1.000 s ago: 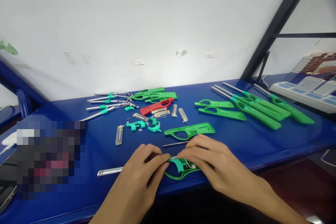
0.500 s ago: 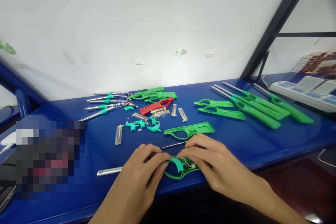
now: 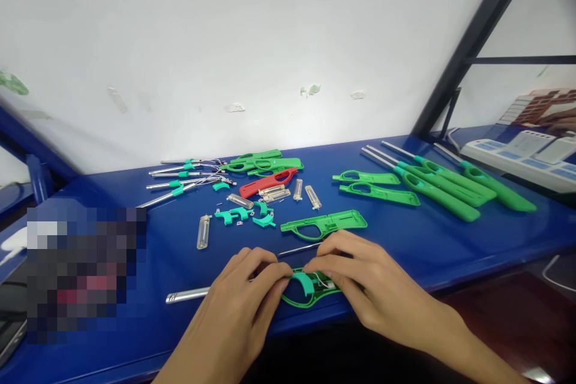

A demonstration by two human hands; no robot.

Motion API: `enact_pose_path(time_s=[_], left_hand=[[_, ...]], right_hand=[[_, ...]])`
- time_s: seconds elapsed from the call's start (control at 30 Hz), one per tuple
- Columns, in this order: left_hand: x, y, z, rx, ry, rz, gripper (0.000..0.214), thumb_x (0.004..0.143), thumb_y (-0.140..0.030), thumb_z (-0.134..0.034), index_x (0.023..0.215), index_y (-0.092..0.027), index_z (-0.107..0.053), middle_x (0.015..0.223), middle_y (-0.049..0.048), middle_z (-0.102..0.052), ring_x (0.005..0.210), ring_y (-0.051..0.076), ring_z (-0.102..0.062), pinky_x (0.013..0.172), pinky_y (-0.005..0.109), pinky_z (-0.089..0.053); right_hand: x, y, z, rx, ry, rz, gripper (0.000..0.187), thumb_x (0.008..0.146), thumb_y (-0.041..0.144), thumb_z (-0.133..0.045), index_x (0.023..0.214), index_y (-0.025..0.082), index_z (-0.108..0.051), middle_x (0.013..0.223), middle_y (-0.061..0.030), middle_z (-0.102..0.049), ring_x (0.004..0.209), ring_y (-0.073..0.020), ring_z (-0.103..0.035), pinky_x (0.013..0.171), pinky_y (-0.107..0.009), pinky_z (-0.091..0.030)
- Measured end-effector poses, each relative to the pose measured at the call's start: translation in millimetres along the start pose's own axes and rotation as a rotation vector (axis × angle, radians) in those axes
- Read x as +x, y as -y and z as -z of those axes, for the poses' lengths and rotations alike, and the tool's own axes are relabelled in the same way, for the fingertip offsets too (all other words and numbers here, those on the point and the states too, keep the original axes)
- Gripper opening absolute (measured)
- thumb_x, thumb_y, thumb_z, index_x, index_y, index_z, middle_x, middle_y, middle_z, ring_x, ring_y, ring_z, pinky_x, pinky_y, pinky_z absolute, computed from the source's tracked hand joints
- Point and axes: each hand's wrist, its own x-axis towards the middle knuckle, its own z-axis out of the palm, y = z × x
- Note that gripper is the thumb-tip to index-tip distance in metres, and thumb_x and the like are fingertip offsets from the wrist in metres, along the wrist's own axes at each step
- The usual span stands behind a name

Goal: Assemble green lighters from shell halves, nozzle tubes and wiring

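A green lighter half-shell (image 3: 310, 289) with a teal trigger and thin white wire lies at the near edge of the blue bench (image 3: 450, 240). My left hand (image 3: 245, 297) pinches its left end, where a metal tube (image 3: 186, 295) sticks out to the left. My right hand (image 3: 360, 273) presses its fingertips on the shell's right part. Both hands have bent fingers closed on the piece. Just beyond my hands lie an empty green shell half (image 3: 324, 224) and a thin metal rod (image 3: 299, 248).
Several finished green lighters (image 3: 441, 183) lie at the right, two green shell halves (image 3: 378, 187) beside them. Metal tubes with teal collars (image 3: 184, 177), a red shell (image 3: 269, 182), teal triggers (image 3: 238, 215) and clear fuel tanks (image 3: 204, 231) are scattered in the middle. A white device (image 3: 517, 159) stands far right.
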Motion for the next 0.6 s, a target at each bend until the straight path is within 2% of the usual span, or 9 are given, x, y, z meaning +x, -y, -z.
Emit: enact_pose_path(time_s=[0.23,0.33,0.43,0.5,0.6], left_hand=[[-3,3,-4.5,0.094,0.016,-0.002,0.024,0.11,-0.015,-0.048,0.121,-0.03,-0.063,0.109,0.002,-0.068,0.093,0.022,-0.065,0.088,0.043,-0.054],[-5,0,-4.2,0.157,0.001,-0.014,0.023,0.109,-0.015,-0.047,0.122,-0.028,-0.063,0.11,0.0029,-0.069,0.093,0.023,-0.065,0.089,0.045,-0.053],[-3,-1,0.3,0.162,-0.052,-0.035,0.023,0.109,-0.017,-0.049,0.124,-0.028,-0.063,0.111,0.003,-0.07,0.096,0.023,-0.067,0.088,0.041,-0.053],[0,4,6.8,0.165,-0.121,-0.038,0.022,0.109,-0.018,-0.051,0.124,-0.028,-0.064,0.11,0.0028,-0.072,0.098,0.021,-0.068,0.087,0.037,-0.054],[10,22,21.4,0.262,-0.203,-0.007,0.021,0.108,-0.02,-0.051,0.117,-0.027,-0.07,0.106,0.0027,-0.074,0.095,0.021,-0.069,0.09,0.037,-0.054]], right_hand=[[0,0,-1,-0.004,-0.061,-0.004,0.033,0.106,0.009,-0.051,0.119,0.027,-0.075,0.115,-0.0053,-0.072,0.104,-0.0208,-0.068,0.09,-0.035,-0.056],[0,0,2,0.01,-0.166,0.043,0.029,0.105,0.01,-0.053,0.114,0.025,-0.075,0.11,-0.0054,-0.074,0.101,-0.021,-0.07,0.086,-0.034,-0.057],[8,-5,12,-0.039,-0.249,0.084,0.027,0.105,0.01,-0.053,0.112,0.025,-0.074,0.107,-0.0046,-0.076,0.099,-0.0214,-0.071,0.087,-0.036,-0.056],[19,-14,22,-0.134,-0.236,0.081,0.027,0.107,0.011,-0.052,0.116,0.024,-0.074,0.11,-0.0056,-0.077,0.102,-0.0225,-0.072,0.092,-0.039,-0.055],[44,-35,41,-0.326,-0.115,0.06,0.033,0.107,0.01,-0.051,0.127,0.024,-0.072,0.119,-0.0086,-0.075,0.106,-0.0259,-0.071,0.095,-0.044,-0.054]])
